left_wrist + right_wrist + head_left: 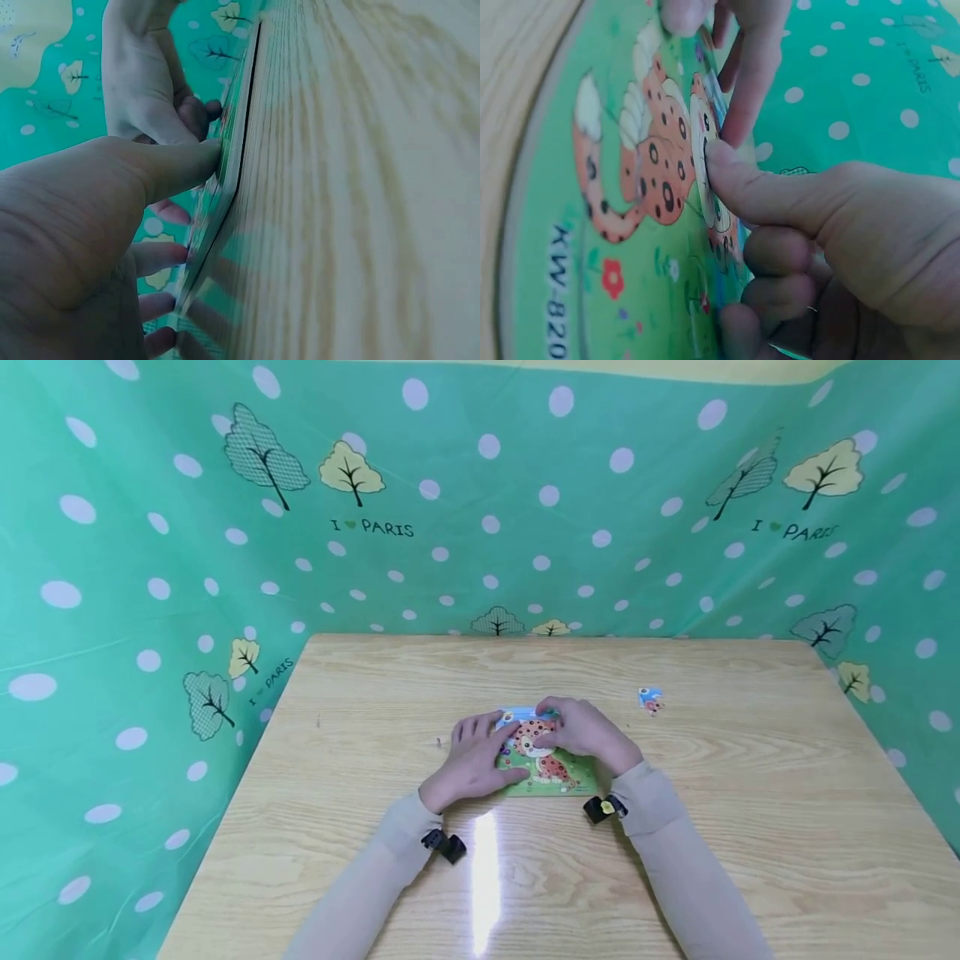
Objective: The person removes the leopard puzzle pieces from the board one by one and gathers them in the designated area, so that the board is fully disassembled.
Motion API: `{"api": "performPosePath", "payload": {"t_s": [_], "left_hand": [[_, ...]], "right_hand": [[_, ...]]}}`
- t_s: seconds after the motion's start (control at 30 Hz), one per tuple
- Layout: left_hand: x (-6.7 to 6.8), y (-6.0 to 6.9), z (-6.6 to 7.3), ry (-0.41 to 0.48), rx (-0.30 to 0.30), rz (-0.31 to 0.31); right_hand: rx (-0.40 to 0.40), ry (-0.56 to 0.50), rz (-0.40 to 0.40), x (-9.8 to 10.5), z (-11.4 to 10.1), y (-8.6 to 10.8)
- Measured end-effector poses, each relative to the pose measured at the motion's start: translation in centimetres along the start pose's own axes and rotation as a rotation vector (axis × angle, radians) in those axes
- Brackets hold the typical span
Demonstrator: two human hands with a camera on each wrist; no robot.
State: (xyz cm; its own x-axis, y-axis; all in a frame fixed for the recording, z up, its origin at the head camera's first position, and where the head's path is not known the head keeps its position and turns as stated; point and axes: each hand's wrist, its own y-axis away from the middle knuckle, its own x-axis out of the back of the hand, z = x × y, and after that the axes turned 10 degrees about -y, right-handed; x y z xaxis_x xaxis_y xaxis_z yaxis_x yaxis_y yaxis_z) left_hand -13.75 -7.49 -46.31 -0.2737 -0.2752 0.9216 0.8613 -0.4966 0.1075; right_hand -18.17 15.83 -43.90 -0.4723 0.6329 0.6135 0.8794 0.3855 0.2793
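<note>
A flat puzzle board [536, 787] with a spotted orange animal on green ground lies on the table. My left hand [476, 764] rests spread over its left side, thumb and index finger on the picture. In the left wrist view that thumb [184, 161] lies on the board's near edge. My right hand [588, 732] is at the board's upper right; its thumb [735, 176] presses on the animal's face, the other fingers curled beside it. Whether a piece is under that thumb cannot be told.
One loose puzzle piece [650, 700], blue with orange, lies on the wooden table [375, 693] to the right beyond the board. A green dotted cloth [450, 485] hangs behind the table and along its sides.
</note>
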Motion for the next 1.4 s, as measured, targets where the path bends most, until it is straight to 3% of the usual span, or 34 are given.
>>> {"api": "performPosePath", "payload": {"t_s": [0.6,0.87,1.23,1.4], "left_hand": [[-0.4,-0.4,-0.1,0.042,0.013,0.009],[-0.8,-0.6,-0.2,0.102,0.007,0.039],[-1.0,-0.9,0.2,0.222,0.055,0.055],[-1.0,-1.0,0.1,0.226,0.074,0.058]], "right_hand": [[-0.062,-0.127,-0.030,0.0,0.6,-0.4],[-0.085,-0.149,0.013,-0.2,0.9,-0.4],[-0.073,-0.187,0.015,0.1,1.5,-0.4],[-0.050,-0.229,0.031,0.1,2.1,-0.7]]}}
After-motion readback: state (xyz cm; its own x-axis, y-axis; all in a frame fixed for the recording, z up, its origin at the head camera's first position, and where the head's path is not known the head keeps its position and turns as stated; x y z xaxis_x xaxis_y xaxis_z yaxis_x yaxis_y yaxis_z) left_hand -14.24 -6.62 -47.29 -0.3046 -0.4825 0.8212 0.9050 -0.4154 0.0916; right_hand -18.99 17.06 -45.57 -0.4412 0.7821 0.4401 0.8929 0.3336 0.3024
